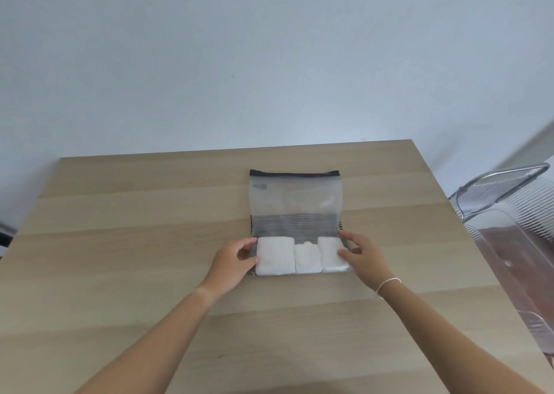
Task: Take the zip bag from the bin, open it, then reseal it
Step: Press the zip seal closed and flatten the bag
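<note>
Here, left hand (232, 263) and right hand (364, 260) at the near corners of the zip bag (295, 210), fingers curled loosely against its edges, whether pinching the film impossible to tell. Between the hands, three soft white folded pads (275, 255); just beyond the fingertips, striped fabric behind frosted, crinkly film. Farthest from the hands, the black zip strip (295, 173), flat on the pale wood-grain table (120, 243). Right of the right hand, a clear ribbed bin (509, 202). Likely risk: slick film sliding on smooth wood, contents bunching, zip tracks misaligning on resealing.
</note>
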A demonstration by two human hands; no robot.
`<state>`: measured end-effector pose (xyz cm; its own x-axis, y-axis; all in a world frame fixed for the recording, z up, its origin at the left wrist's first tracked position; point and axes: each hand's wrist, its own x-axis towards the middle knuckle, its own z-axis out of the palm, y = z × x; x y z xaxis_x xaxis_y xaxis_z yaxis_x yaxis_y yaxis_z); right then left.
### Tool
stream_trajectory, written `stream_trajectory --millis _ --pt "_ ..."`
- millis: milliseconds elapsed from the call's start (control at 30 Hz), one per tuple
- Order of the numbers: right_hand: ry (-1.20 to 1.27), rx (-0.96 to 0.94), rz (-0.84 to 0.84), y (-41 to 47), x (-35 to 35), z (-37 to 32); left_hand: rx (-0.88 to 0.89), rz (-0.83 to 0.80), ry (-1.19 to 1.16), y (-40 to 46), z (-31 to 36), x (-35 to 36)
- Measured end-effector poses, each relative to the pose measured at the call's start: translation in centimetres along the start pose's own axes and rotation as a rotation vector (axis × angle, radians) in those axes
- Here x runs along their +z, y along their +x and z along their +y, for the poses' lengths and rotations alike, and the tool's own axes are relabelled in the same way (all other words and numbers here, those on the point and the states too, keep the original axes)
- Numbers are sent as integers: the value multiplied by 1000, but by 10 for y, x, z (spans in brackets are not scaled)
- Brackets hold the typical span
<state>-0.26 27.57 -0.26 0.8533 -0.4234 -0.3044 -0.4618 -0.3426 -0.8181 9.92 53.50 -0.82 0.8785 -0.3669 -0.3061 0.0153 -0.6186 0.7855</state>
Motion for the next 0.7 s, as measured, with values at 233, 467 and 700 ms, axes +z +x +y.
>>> stream_trajectory --millis 233,467,700 --pt "-294 -256 188 -13 4 -12 103 159 215 -13 6 0" --pt "-529 -389 29 28 52 -50 383 149 347 32 46 23" --pt "-700 -169 15 72 57 -18 228 -36 663 71 16 41"
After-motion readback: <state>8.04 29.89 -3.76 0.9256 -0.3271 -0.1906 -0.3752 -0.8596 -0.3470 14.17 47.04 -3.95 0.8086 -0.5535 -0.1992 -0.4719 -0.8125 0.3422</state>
